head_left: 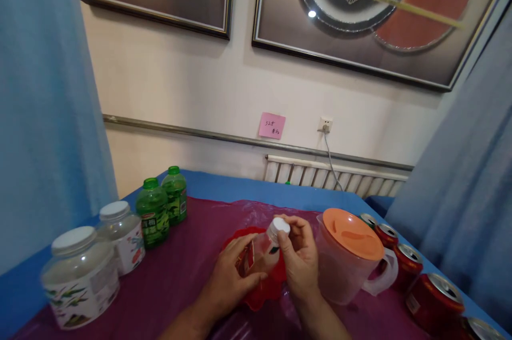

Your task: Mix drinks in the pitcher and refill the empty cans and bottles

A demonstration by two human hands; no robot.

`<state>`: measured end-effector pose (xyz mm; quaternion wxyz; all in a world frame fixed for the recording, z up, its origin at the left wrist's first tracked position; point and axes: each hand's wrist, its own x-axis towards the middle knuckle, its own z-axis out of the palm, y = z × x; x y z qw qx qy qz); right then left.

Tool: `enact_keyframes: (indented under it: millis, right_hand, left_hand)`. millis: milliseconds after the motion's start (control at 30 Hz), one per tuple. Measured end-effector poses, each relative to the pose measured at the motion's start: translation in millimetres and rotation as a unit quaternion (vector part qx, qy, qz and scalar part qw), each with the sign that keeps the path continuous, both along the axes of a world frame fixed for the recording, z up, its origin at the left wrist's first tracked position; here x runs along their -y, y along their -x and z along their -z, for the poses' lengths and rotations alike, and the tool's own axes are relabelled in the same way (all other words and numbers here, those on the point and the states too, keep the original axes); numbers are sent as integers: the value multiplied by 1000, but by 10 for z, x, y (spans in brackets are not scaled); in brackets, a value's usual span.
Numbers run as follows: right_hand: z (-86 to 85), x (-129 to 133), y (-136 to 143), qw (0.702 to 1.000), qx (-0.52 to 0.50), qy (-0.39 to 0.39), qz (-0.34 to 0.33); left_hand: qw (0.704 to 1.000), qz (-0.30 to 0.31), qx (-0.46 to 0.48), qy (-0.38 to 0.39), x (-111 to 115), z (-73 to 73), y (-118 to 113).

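A clear plastic bottle (267, 250) with a red label and a white cap (280, 226) is held tilted in front of me. My left hand (233, 270) wraps around the bottle's body. With thumb and fingers, my right hand (299, 254) grips the white cap at the bottle's top. Beneath the bottle lies a red scalloped dish (258, 297), partly hidden by my hands. Just right of my right hand stands a clear plastic pitcher (338, 276) with an orange lid (352, 233).
Two clear jars with white lids (82, 286) (126, 246) and two green uncapped bottles (152, 217) (175, 198) stand at left. Several opened drink cans (434, 300) line the right side. A purple plastic sheet (160, 286) covers the blue table (224, 182). A radiator (312, 173) is behind.
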<state>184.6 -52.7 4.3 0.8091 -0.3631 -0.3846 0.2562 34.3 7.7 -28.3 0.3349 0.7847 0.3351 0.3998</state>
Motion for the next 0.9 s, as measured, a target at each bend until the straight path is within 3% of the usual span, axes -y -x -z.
enact_keyframes:
  millis: [167, 400, 633, 900]
  right_hand:
    - [43, 83, -5, 1000, -9, -14, 8]
    - [116, 106, 7, 1000, 5, -17, 20]
    - [147, 111, -16, 999, 27, -15, 37]
    - [144, 121, -20, 999, 21, -22, 30]
  left_hand:
    - [1000, 7, -9, -9, 45, -55, 10]
    - [1000, 25, -5, -11, 62, -22, 17]
    - [1000, 25, -10, -10, 117, -106, 16]
    - [1000, 19, -22, -11, 105, -33, 13]
